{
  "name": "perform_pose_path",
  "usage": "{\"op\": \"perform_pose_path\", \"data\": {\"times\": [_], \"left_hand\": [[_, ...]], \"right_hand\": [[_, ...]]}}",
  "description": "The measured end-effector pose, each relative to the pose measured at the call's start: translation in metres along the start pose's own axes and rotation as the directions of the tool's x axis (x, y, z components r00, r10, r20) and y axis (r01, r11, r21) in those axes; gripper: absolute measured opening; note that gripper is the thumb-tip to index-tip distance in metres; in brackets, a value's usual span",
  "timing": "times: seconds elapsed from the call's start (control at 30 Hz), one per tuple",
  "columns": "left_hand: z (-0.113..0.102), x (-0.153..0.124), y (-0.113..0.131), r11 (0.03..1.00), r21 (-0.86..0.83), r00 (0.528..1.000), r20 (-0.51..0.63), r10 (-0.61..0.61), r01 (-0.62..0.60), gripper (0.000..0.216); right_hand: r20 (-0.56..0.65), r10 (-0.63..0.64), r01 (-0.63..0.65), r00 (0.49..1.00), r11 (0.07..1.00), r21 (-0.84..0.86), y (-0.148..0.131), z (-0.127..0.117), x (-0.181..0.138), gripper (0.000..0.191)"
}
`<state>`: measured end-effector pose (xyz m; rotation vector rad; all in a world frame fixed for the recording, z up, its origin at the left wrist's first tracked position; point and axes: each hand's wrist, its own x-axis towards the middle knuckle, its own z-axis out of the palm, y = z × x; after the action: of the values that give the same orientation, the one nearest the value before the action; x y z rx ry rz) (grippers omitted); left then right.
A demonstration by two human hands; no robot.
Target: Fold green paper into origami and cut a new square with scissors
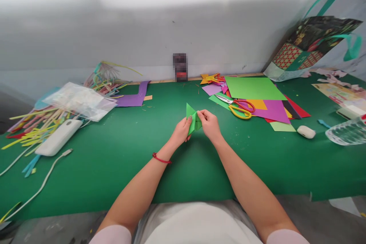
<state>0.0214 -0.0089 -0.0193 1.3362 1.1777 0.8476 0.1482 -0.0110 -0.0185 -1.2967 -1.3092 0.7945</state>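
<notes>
- The folded green paper (pixel 195 121) is between my hands, held just above the middle of the green tabletop (pixel 128 175), one point standing upward.
- My left hand (pixel 181 129) pinches its left side, thumb on the front face and fingers curled behind.
- My right hand (pixel 210 123) grips its upper right edge between thumb and fingers; the exact fold under those fingertips is too small for me to tell.
- A red cord bracelet (pixel 162 160) circles my left wrist.
- To the right of my hands, scissors (pixel 231 102) with red and yellow handles lie on papers, blades pointing left.
- Just behind them a light green sheet (pixel 254 87) tops a stack of coloured paper, with an orange folded piece (pixel 211 78) at its left.
- Farther right are a small white case (pixel 306 132) and a clear plastic bottle (pixel 347 131) on its side; a patterned bag (pixel 311 49) leans at the back.
- To my left lies a bent purple strip (pixel 130 100).
- Beyond it, a clear plastic bag (pixel 81 101) and a white power bank (pixel 58 137) rest among thin paper strips (pixel 31 129).
- A white cable (pixel 47 177) curves toward the near left edge.
</notes>
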Motion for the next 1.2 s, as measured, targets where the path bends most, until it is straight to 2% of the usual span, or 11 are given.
{"op": "perform_pose_path", "data": {"times": [0.1, 0.2, 0.3, 0.4, 0.47, 0.6, 0.8, 1.03, 1.2], "left_hand": [[-0.005, 0.002, 0.001, 0.991, -0.128, 0.999, 0.015, -0.029, 0.03, 0.043], [-0.01, 0.003, 0.004, 0.973, -0.223, 0.997, 0.051, -0.051, 0.061, 0.036], [-0.015, 0.001, 0.007, 0.915, -0.383, 0.978, 0.199, -0.055, 0.129, 0.028], [-0.018, -0.002, 0.006, 0.808, -0.511, 0.92, 0.382, -0.093, 0.294, 0.027], [-0.02, -0.003, 0.004, 0.748, -0.544, 0.889, 0.437, -0.135, 0.381, 0.026], [-0.022, -0.002, -0.001, 0.707, -0.566, 0.882, 0.437, -0.18, 0.424, 0.026], [-0.021, -0.002, 0.0, 0.686, -0.6, 0.889, 0.43, -0.158, 0.412, 0.02], [-0.014, -0.003, -0.001, 0.775, -0.574, 0.94, 0.333, -0.075, 0.265, 0.025], [-0.013, -0.003, 0.002, 0.832, -0.511, 0.95, 0.305, -0.06, 0.217, 0.038]], "right_hand": [[0.034, -0.047, 0.048, 0.998, 0.998, -0.031, -0.004, -0.002, 0.0, 0.028], [0.09, -0.061, 0.062, 0.994, 0.998, -0.002, -0.005, -0.001, -0.001, 0.027], [0.147, -0.089, 0.083, 0.985, 0.995, 0.049, -0.005, -0.001, -0.002, 0.027], [0.2, -0.091, 0.08, 0.976, 0.995, 0.062, -0.006, -0.001, -0.003, 0.027], [0.227, -0.087, 0.075, 0.97, 0.995, 0.062, -0.008, -0.002, -0.004, 0.027], [0.263, -0.114, 0.104, 0.958, 0.993, 0.055, -0.011, -0.002, -0.007, 0.028], [0.268, -0.148, 0.145, 0.952, 0.989, 0.033, -0.013, -0.005, -0.007, 0.028], [0.253, -0.167, 0.148, 0.953, 0.985, 0.093, -0.011, -0.005, -0.008, 0.026], [0.236, -0.128, 0.115, 0.963, 0.991, 0.066, -0.01, -0.004, -0.009, 0.026]]}}
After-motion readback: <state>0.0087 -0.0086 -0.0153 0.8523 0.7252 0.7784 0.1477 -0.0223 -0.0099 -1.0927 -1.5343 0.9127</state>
